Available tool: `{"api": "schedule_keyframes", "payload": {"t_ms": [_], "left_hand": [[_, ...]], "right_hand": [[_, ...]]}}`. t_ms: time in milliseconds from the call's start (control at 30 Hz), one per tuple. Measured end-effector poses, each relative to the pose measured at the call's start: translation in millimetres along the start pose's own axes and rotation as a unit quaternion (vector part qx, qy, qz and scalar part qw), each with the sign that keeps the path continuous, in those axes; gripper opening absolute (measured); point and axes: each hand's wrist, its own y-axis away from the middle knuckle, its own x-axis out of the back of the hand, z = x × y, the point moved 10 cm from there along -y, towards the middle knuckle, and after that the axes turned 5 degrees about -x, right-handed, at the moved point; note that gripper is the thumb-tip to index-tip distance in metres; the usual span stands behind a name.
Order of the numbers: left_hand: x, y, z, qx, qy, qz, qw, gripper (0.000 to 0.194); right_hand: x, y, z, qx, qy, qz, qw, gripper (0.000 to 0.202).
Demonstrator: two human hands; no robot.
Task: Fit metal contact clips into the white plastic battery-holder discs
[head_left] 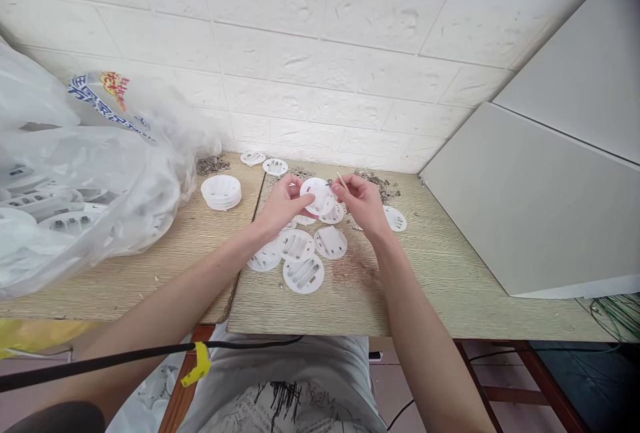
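Observation:
In the head view my left hand (279,206) grips a white round plastic battery cover (320,198), tilted up above the table, thumb on its face. My right hand (366,205) is closed on a thin pale stick (343,181) that points up and left. A small dark metal piece (329,182) shows at the cover's upper right edge; whether my right fingers touch it I cannot tell. Below my hands lie several more white round battery covers (303,274), partly overlapping, with slots and metal contacts visible. One more cover (395,218) rests beside my right wrist.
Small metal contacts (383,186) are heaped behind my right hand, with another heap (213,165) at the back left. A stack of white covers (221,193) stands left. A clear plastic bag (150,186) of covers fills the far left. A grey panel (530,206) leans at right.

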Motion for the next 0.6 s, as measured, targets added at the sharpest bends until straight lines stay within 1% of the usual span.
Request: {"api": "schedule_keyframes", "payload": {"t_ms": [133, 300, 500, 600], "left_hand": [[-0.9, 0, -2, 0.012, 0.019, -0.004, 1.0, 0.032], [-0.6, -1, -5, 0.016, -0.002, -0.017, 1.0, 0.035], [-1.8, -3, -8, 0.02, -0.005, -0.036, 0.999, 0.032], [-1.8, -3, -9, 0.028, -0.005, -0.036, 0.999, 0.028]], "right_hand": [[-3, 0, 0, 0.003, 0.022, -0.011, 1.0, 0.029], [-5, 1, -1, 0.012, 0.104, -0.006, 0.994, 0.022], [-6, 4, -14, 0.068, 0.195, 0.03, 0.978, 0.017], [-9, 4, -18, 0.087, 0.211, 0.03, 0.973, 0.014]]}}
